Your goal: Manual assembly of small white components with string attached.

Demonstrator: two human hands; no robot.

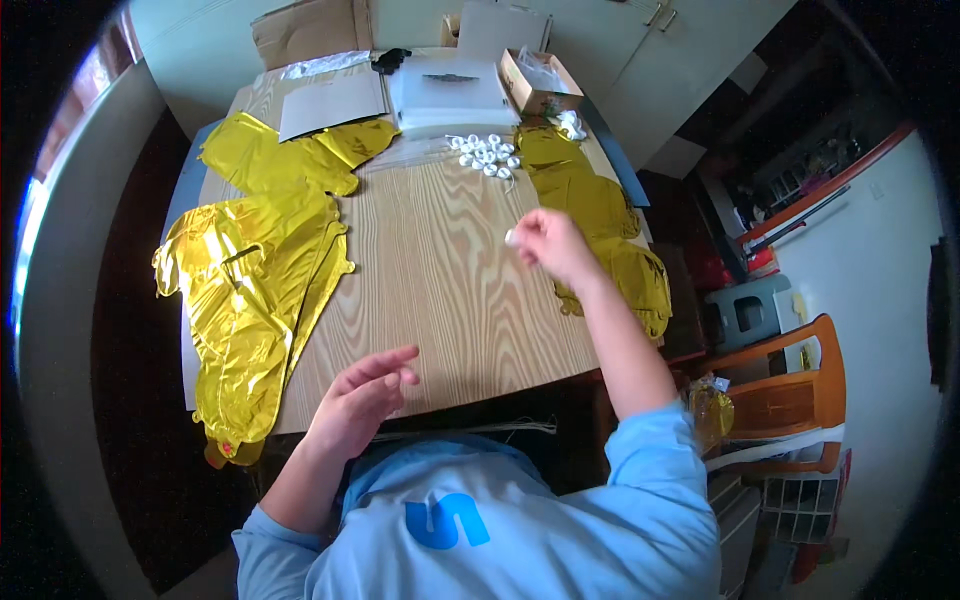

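My right hand (555, 245) is raised over the right half of the wooden table, its fingers pinched on a small white roll (513, 238). That roll resembles the small ring-shaped white rolls (484, 155) heaped farther back on the table. Near the front edge my left hand (365, 400) is held with its fingers partly spread and nothing in them. Flat gold foil balloons (250, 290) lie in a crinkled, shiny layer along the left side. More gold foil balloons (610, 250) lie along the right side, close to my right hand.
At the back of the table (430, 270) are a stack of clear plastic sheets (450, 95), a white card (332, 107) and an open cardboard box (540, 80) with clear plastic inside. A wooden chair (790, 400) stands to the right. Cabinets (620, 40) rise behind the table.
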